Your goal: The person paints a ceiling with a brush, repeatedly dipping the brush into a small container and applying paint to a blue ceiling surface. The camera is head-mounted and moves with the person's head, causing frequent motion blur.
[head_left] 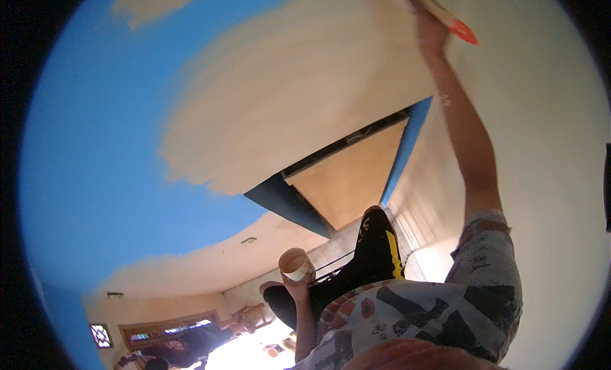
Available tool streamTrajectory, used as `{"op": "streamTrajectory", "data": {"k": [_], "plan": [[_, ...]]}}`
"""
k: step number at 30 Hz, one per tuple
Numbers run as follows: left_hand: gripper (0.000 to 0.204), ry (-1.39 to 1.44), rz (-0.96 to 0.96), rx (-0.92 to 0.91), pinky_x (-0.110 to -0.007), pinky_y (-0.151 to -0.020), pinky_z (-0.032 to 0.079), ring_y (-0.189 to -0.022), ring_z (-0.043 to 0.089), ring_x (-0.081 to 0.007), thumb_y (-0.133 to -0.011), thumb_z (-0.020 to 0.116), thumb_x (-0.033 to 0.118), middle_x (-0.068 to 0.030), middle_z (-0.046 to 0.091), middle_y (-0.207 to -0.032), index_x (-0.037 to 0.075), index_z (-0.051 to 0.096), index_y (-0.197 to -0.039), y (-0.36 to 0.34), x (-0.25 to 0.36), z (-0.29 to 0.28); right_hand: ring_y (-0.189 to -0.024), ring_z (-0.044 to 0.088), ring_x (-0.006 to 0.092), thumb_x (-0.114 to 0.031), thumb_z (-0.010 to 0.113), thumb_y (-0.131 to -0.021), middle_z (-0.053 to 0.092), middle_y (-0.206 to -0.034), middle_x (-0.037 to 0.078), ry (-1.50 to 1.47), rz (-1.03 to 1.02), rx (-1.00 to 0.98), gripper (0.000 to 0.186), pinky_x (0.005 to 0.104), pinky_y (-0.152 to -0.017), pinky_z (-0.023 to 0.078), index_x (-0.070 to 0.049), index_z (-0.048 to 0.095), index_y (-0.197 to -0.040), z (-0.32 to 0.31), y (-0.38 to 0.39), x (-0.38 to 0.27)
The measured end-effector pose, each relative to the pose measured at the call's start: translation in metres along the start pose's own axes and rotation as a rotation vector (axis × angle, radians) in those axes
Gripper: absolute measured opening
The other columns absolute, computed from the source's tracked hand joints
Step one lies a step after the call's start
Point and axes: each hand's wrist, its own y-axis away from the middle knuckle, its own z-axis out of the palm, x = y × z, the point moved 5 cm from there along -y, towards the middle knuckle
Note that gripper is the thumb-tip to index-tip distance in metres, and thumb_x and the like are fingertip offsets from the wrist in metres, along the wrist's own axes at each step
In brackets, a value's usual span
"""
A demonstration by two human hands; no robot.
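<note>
Brush (448, 20) raised high, pale tub (298, 274) held low.
My right hand (431, 37) is closed around the brush's handle (red at its end), up by the beige paint (305, 83); my left hand (299, 290) grips the tub beside my dark trousers (331, 290).

Blue surface (114, 147) — broad beige paint (273, 102) across it

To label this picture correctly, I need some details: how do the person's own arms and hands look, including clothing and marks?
The left hand and right hand look ungloved, the right one blurred. The left forearm is bare; the right forearm too, with a small whitish mark. The right sleeve is short, pale grey with dark markings.
</note>
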Motion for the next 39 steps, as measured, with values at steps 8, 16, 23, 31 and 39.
{"op": "streamTrajectory", "data": {"k": [8,16,23,31,39], "plan": [[0.08,0.061,-0.026,0.002,-0.038,-0.094,0.049,-0.106,0.06,-0.0253,-0.06,0.086,0.013,-0.013,0.061,-0.116,0.001,0.046,-0.129,-0.003,0.007,0.006,-0.085,0.068,0.0159,-0.027,0.075,-0.085,0.073,-0.096,0.007,0.315,0.226,0.084,0.03,0.0289,-0.08,0.051,-0.001,0.072,-0.1,-0.129,0.025,0.143],[0.082,-0.006,-0.019,0.024,-0.037,-0.095,0.047,-0.108,0.06,-0.025,-0.06,0.087,0.014,-0.0125,0.06,-0.118,0.0,0.046,-0.13,0.003,0.018,-0.004,-0.081,0.069,0.0153,-0.022,0.073,-0.085,0.073,-0.088,0.006,0.472,0.255,0.133,0.021,0.0281,-0.074,0.052,-0.002,0.072,-0.093,-0.088,0.056,0.111],[0.083,-0.018,-0.04,-0.006,-0.039,-0.096,0.047,-0.11,0.058,-0.0283,-0.06,0.087,0.017,-0.0151,0.059,-0.12,-0.001,0.046,-0.129,-0.002,0.009,-0.003,-0.081,0.067,0.0139,-0.018,0.079,-0.081,0.072,-0.086,0.008,-0.03,0.274,0.164,0.028,0.0292,-0.075,0.053,0.004,0.071,-0.096,0.012,0.109,-0.002],[0.082,-0.128,-0.023,-0.051,-0.038,-0.095,0.048,-0.108,0.06,-0.0261,-0.059,0.087,0.014,-0.0139,0.06,-0.118,0.001,0.047,-0.129,-0.001,0.011,0.006,-0.092,0.068,0.0183,-0.015,0.07,-0.089,0.072,-0.099,0.014,-0.435,0.449,-0.157,0.027,0.0308,-0.082,0.056,0.008,0.068,-0.104,0.089,0.129,-0.152],[0.081,-0.033,0.006,-0.014,-0.039,-0.094,0.049,-0.107,0.06,-0.0272,-0.059,0.085,0.012,-0.0149,0.061,-0.116,0.0,0.046,-0.129,-0.003,0.007,-0.002,-0.103,0.066,0.0218,-0.007,0.058,-0.093,0.069,-0.112,0.013,-0.447,0.448,-0.202,0.026,0.0341,-0.091,0.052,0.007,0.063,-0.115,0.046,0.121,-0.023]]}}
